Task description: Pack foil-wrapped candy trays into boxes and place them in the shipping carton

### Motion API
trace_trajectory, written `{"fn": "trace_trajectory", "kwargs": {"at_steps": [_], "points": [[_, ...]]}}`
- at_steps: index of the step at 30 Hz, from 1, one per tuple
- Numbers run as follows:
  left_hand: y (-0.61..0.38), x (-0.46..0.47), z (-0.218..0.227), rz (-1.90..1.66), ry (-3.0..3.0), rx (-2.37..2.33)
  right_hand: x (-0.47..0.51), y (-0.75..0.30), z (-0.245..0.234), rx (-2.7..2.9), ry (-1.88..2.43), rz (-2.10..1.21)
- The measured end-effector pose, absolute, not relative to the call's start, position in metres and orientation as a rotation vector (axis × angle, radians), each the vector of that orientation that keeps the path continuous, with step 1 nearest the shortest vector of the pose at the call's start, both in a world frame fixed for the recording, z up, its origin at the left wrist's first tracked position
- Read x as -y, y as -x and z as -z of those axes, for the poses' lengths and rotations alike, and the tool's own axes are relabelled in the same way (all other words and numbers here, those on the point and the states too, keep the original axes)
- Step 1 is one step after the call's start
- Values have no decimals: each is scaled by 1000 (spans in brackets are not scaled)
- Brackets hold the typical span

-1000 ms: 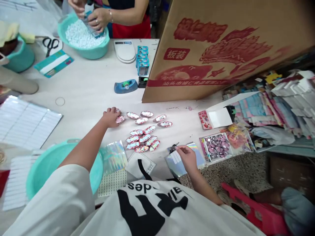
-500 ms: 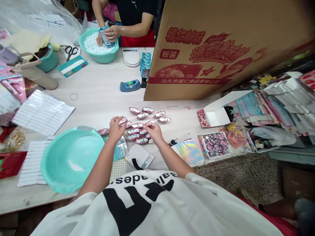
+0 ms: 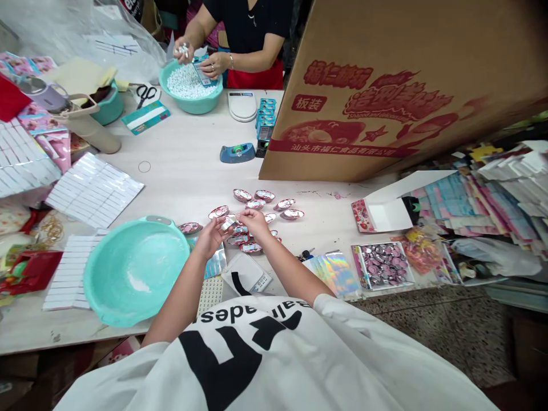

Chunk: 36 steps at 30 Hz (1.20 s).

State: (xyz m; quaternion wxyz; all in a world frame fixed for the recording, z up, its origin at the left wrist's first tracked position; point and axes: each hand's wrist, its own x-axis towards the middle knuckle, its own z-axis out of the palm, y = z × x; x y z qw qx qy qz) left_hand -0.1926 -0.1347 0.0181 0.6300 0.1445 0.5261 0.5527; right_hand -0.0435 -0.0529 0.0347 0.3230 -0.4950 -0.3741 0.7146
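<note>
My left hand [image 3: 211, 235] is closed on a small silvery, pale pouch [image 3: 229, 222], which is tilted between my two hands. At its right side my right hand [image 3: 256, 225] pinches the pouch's edge with thumb and fingers. Around and beneath them, several small red-edged pouches with oval, silvery tops [image 3: 256, 204] stand upright on the white table [image 3: 180, 165]. One more pouch [image 3: 189, 228] stands left of my left hand. My hands partly hide the nearer pouches.
A large teal basin [image 3: 137, 274] stands at my left. The big cardboard box [image 3: 334, 114] blocks the back right. A blue tape dispenser [image 3: 237, 152] and white scale [image 3: 242, 106] lie ahead. Across the table a co-worker holds white pieces over a basin [image 3: 194, 103]. A tray of pink discs [image 3: 383, 264] lies right.
My hands have come together from apart, and a small pouch is now lifted and tilted between them. The co-worker's hand has risen out of the basin with white pieces.
</note>
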Motion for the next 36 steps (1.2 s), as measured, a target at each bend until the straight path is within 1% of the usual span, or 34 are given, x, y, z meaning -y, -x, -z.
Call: {"fn": "trace_trajectory", "kwargs": {"at_steps": [9, 14, 16, 22, 30, 36], "points": [[203, 131, -16, -1206, -408, -1594, 56, 62, -11, 1198, 1452, -1677], [209, 117, -11, -848, -767, -2093, 62, 73, 5, 1491, 1821, -1207], [210, 111, -7, -751, -882, -2200, 66, 78, 11, 1531, 1906, -1092], [212, 106, 7, -676, -973, -2224, 71, 85, 20, 1520, 1968, -1076], [214, 100, 9, -656, -971, -2253, 70, 86, 22, 1538, 2003, -1051], [213, 100, 17, -713, -965, -2246, 68, 90, 24, 1532, 2078, -1047]]}}
